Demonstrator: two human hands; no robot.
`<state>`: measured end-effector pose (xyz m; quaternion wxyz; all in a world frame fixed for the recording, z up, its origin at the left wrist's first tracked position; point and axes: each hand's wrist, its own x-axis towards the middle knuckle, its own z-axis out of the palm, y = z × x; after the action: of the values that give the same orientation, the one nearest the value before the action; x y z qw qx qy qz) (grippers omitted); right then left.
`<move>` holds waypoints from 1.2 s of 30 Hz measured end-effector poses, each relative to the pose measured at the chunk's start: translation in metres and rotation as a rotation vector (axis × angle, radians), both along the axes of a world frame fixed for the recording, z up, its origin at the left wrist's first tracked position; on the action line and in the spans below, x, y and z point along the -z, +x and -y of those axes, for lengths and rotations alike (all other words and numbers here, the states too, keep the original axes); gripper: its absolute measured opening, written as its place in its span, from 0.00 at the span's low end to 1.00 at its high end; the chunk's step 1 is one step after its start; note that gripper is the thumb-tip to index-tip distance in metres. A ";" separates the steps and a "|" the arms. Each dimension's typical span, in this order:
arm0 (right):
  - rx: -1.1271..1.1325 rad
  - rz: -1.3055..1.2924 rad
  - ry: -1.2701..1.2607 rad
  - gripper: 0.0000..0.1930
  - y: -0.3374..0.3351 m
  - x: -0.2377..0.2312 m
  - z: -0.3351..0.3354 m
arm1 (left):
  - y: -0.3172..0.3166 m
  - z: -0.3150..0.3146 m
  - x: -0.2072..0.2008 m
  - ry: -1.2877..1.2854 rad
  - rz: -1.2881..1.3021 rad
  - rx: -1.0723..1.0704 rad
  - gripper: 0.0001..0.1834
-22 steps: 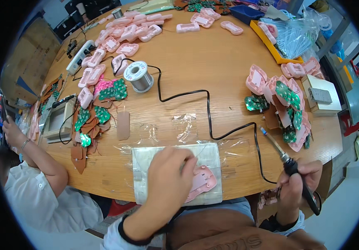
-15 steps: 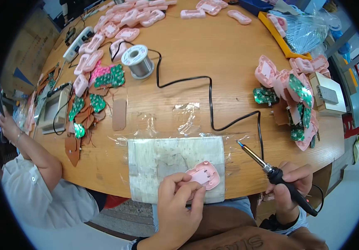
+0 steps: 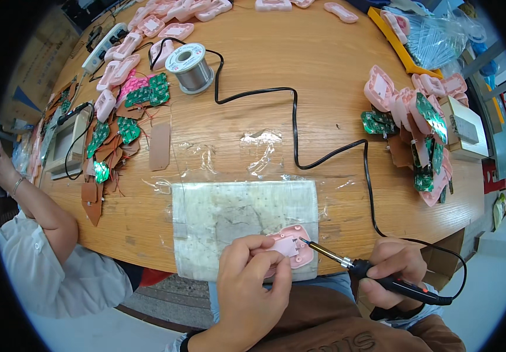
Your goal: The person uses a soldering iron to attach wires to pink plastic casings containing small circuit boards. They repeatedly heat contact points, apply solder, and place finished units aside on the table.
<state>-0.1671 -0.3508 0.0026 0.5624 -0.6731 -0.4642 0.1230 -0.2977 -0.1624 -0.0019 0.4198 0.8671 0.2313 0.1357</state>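
Pink casing (image 3: 291, 249) is pinned on the grey mat (image 3: 235, 217) at the table's (image 3: 323, 88) near edge, pinched by left hand (image 3: 253, 287) fingers. Soldering iron (image 3: 376, 277) is gripped in the closed right hand (image 3: 396, 270), tip touching the casing.

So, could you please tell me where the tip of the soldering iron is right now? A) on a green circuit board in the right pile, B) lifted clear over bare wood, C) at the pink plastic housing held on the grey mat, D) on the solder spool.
C: the right hand holds the soldering iron with its tip at the edge of the pink housing, which the left hand steadies on the grey mat.
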 end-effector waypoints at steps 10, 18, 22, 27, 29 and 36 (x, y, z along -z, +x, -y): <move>-0.051 -0.002 -0.038 0.10 0.000 -0.001 -0.006 | 0.003 0.000 -0.004 -0.021 -0.030 0.012 0.04; -0.094 0.012 -0.026 0.10 0.005 -0.002 -0.007 | 0.004 -0.001 -0.002 0.026 -0.011 0.022 0.04; -0.004 -0.013 0.034 0.11 0.004 0.003 -0.004 | 0.002 -0.002 -0.004 0.007 -0.018 0.039 0.04; 0.003 -0.046 0.038 0.12 0.003 0.001 0.002 | 0.001 -0.003 -0.007 -0.039 -0.035 0.054 0.04; -0.006 -0.041 0.029 0.12 0.002 0.002 0.001 | 0.003 -0.002 -0.006 -0.009 -0.014 0.041 0.04; -0.052 -0.028 0.005 0.11 0.002 0.003 -0.005 | 0.009 0.001 -0.005 0.025 -0.034 0.012 0.03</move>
<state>-0.1655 -0.3455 -0.0007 0.5671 -0.6576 -0.4740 0.1457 -0.2890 -0.1636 0.0027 0.4057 0.8759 0.2313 0.1214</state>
